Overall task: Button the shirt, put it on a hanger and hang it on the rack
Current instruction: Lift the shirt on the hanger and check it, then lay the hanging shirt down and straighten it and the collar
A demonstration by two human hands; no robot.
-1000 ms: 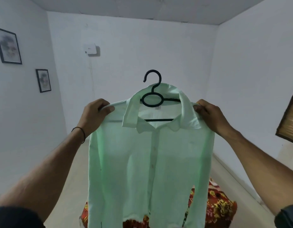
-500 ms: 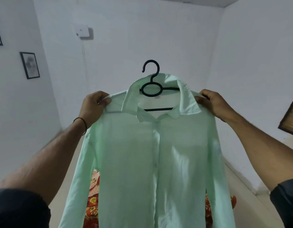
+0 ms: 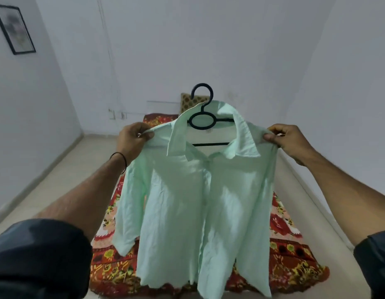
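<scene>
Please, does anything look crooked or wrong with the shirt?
Slightly: the shirt has an uneven hem; the front panel below the right hand hangs lower than the other. Nothing looks torn.

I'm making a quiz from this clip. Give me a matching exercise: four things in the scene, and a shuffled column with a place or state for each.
1. mint-green collared shirt
2. black plastic hanger
3. red floral bedspread
4. black-framed picture

A. on the left wall
B. spread out below the shirt
C. hook rising out of the collar
D. pinched at its shoulders by the left hand and right hand

Pairs: 1-D, 2-C, 3-B, 4-A.
</scene>
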